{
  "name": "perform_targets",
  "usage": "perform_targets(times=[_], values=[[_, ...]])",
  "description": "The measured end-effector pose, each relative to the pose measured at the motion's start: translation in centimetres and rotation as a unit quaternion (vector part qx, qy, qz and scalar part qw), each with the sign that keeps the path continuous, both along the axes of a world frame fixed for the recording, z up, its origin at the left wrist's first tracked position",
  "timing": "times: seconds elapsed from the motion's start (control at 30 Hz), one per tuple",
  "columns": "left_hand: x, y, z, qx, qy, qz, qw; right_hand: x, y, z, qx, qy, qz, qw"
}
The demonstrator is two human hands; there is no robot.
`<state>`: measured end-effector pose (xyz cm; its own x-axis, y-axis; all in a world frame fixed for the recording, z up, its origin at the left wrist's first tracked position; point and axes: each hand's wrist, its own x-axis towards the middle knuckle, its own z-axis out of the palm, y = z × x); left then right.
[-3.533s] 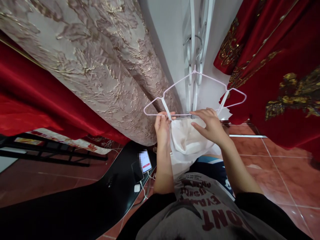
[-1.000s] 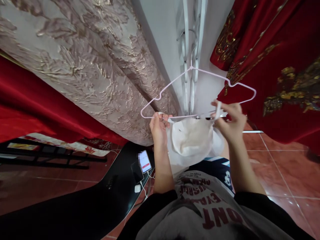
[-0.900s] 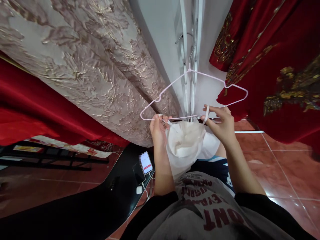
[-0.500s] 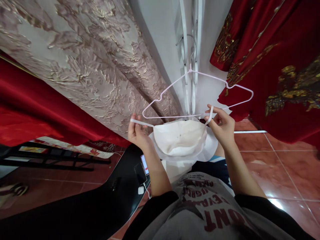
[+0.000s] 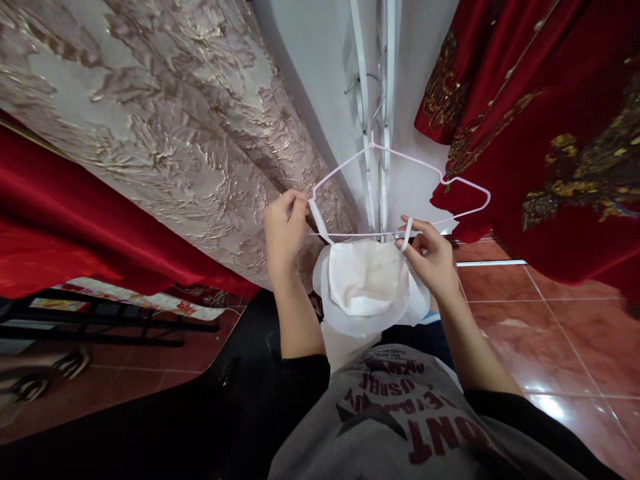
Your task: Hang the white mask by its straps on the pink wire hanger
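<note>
A pale pink clothes hanger (image 5: 342,167) is in front of me, its metal hook up by some white bars; I cannot tell what the hook rests on. Below its lower bar hangs a white garment (image 5: 367,273) with thin shoulder straps and flared layers. My left hand (image 5: 285,230) pinches the left strap (image 5: 320,220) at the hanger's left notch, where the strap lies over the hanger's arm. With my right hand (image 5: 430,250) I hold the right strap (image 5: 409,233) as a loop near the lower bar, apart from the right notch.
Textured pink-and-gold cloth (image 5: 210,133) hangs at the left above red satin (image 5: 100,220). Red garments with gold embroidery (image 5: 555,153) hang at the right. White bars (image 5: 360,67) stand against the wall. A black surface (image 5: 175,407) lies at lower left, beside red floor tiles (image 5: 545,333).
My left hand has moved up and right, bringing the left strap from below the hanger to its left notch. The garment's left side followed. My right hand still holds its loop.
</note>
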<state>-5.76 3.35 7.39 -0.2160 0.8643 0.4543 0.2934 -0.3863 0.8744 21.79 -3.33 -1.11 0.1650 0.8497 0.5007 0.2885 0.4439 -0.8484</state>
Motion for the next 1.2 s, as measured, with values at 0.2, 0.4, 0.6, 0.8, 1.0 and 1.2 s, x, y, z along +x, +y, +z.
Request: perform_targets(times=[0.2, 0.4, 0.6, 0.8, 1.0, 1.2], values=[[1.8, -0.8, -6.7, -0.036, -0.329, 0.018, 0.943, -0.4, -0.2, 0.1, 0.007, -0.01, -0.006, 1.0], [6.0, -2.2, -9.1, -0.011, -0.394, -0.009, 0.919, 0.3, 0.2, -1.2, 0.035, -0.03, -0.011, 0.999], [5.0, -2.4, -8.6, 0.018, -0.373, -0.021, 0.927, 6.4, 1.1, -2.8, 0.09, 0.039, -0.21, 0.973], [5.2, -2.9, -8.6, -0.015, -0.409, -0.05, 0.911, 11.3, 3.5, 1.3, 0.089, -0.026, -0.158, 0.983], [5.2, -2.7, -8.5, -0.023, -0.415, -0.043, 0.909, 12.4, 3.7, 2.7, 0.099, 0.01, -0.099, 0.99], [4.8, -2.7, -8.2, -0.027, -0.388, -0.027, 0.921, 10.6, 3.5, 4.3, 0.084, -0.007, -0.052, 0.995]])
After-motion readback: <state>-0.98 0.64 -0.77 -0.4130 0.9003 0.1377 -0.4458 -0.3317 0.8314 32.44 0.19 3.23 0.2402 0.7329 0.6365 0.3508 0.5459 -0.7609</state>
